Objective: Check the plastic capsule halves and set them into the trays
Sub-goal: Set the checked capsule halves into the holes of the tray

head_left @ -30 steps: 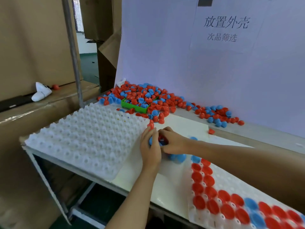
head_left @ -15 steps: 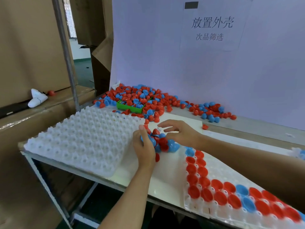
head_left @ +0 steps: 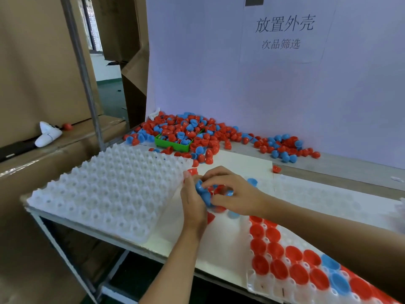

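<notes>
My left hand (head_left: 194,205) cups a stack of blue capsule halves (head_left: 202,193) at the middle of the table. My right hand (head_left: 232,191) curls over a small heap of red and blue halves (head_left: 219,189) just beside it, fingertips touching the blue stack. A white tray (head_left: 311,279) at the lower right holds rows of red halves and a few blue ones, open side up. A second white tray (head_left: 105,191) with bare cones lies at the left. A big pile of loose red and blue halves (head_left: 197,132) sits at the back.
A green bin (head_left: 173,144) sits buried in the back pile. A white backboard with printed signs stands behind the table. Cardboard boxes and a metal post stand at the left, with a white object (head_left: 47,133) on one box. The table's front edge runs below the trays.
My right hand has closed down over the small heap and met my left hand, which now shows a blue stack in its palm. The camera view shifted slightly.
</notes>
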